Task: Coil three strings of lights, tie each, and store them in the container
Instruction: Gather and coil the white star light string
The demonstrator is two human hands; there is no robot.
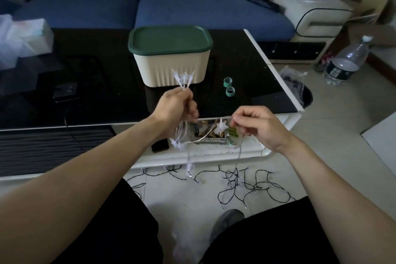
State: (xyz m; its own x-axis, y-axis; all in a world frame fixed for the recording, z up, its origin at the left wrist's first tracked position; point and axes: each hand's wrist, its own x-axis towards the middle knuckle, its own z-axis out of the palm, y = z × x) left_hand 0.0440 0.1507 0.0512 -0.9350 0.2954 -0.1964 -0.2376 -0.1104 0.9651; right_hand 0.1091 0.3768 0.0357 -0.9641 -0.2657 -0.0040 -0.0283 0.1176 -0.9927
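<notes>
My left hand (177, 107) grips a bundle of white lights (183, 79) at frame centre. My right hand (259, 128) pinches its wire beyond the table edge (276, 75). The lidded container (171, 70) sits clear behind.

Cream ribbed container (169, 68), green lid (170, 38); black tabletop (96, 83); blue sofa (192, 13).

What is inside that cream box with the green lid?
Cannot be seen: the green lid sits closed on the cream box, whose walls are opaque. Only the lid's bare top and the ribbed sides show.
</notes>
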